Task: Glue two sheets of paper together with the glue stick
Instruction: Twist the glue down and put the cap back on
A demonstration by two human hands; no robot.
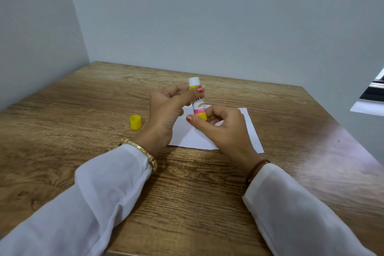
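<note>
Head view: the yellow-and-pink plastic glue stick (198,102) stands near-upright, white tip up; left hand (166,114) pinches its upper barrel, right hand (220,124) pinches its base, white paper sheets (248,131) lying directly beneath both.

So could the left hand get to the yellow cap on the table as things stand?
Probably yes, once it lets go. The cap stands alone on the table just to the left of the left hand, nothing between them. But that hand now grips the glue stick, which the right hand also holds.

Wooden table (83,172), white paper (249,129) lying flat, yellow cap (135,122) upright
</note>
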